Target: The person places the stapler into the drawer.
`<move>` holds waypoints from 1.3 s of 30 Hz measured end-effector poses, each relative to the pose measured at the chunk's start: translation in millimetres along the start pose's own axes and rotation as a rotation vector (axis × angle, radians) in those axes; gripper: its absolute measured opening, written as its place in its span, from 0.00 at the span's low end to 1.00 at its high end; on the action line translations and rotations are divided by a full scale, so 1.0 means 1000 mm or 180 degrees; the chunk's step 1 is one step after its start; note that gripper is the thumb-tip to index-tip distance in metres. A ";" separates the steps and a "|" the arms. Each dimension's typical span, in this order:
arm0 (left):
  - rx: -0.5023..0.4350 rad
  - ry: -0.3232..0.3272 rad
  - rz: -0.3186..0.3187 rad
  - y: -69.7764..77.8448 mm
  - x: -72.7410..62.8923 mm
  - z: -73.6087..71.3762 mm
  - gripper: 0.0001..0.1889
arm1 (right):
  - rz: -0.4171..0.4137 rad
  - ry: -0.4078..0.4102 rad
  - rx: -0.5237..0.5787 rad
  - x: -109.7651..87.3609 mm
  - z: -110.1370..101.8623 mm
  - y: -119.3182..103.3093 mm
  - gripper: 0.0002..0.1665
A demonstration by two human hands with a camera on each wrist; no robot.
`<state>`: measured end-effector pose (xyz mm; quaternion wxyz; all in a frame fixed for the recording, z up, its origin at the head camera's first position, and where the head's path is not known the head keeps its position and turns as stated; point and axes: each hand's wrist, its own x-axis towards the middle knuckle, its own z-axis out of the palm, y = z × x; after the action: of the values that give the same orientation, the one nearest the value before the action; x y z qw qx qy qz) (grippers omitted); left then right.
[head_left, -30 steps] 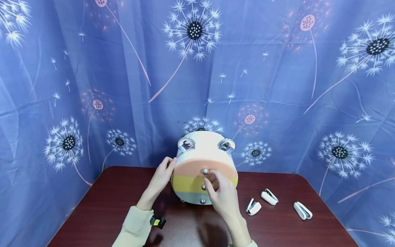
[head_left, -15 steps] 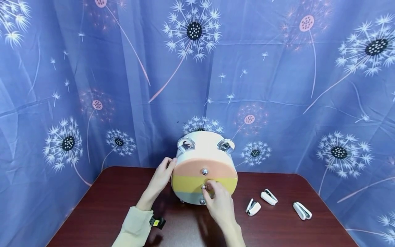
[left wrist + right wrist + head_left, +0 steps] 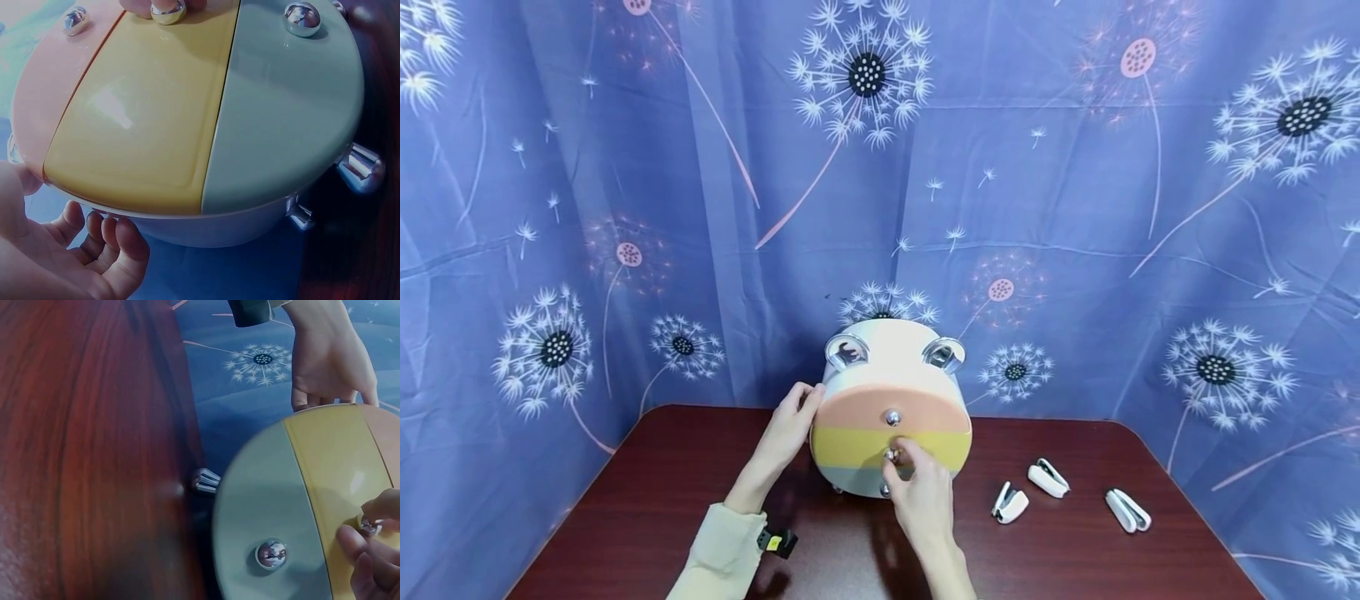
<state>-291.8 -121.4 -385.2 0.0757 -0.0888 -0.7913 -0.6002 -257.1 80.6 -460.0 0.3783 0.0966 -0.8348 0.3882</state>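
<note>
drawer box (image 3: 887, 397), likely stiff and slick: our right hand (image 3: 921, 492) pinches its middle knob (image 3: 891, 455), probably the best hold; our relaxed left hand (image 3: 789, 427) touches its side.

The head view looks forward and down from the near side and stands farthest off, taking in the table (image 3: 677, 475), box (image 3: 891, 400), left hand (image 3: 786, 429), right hand (image 3: 925, 496) and curtain (image 3: 1037, 167). The left wrist view, much nearer, faces rightward across the box's front (image 3: 156, 125), turned so the scene's right lies uppermost. The right wrist view, also near, faces leftward, with the scene's left uppermost and the box cut off at the frame edge. Both wrist views share the front, the middle knob (image 3: 169, 15) and parts of both hands.
</note>
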 end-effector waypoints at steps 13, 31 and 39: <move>0.0006 0.0090 0.0063 -0.044 0.021 0.007 0.21 | -0.0049 0.0090 0.0231 -0.007 -0.002 0.001 0.13; 0.0073 0.0139 0.0134 -0.044 0.022 0.003 0.23 | -0.0096 -0.0197 0.0375 -0.030 -0.024 -0.016 0.16; 0.0058 0.0149 0.0179 -0.045 0.022 0.003 0.22 | -0.0385 -0.0082 0.0293 -0.040 -0.034 -0.021 0.18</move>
<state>-323.7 -129.1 -422.8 0.1118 -0.0962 -0.7920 -0.5925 -200.5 85.0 -462.5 0.3855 0.1692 -0.8135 0.4013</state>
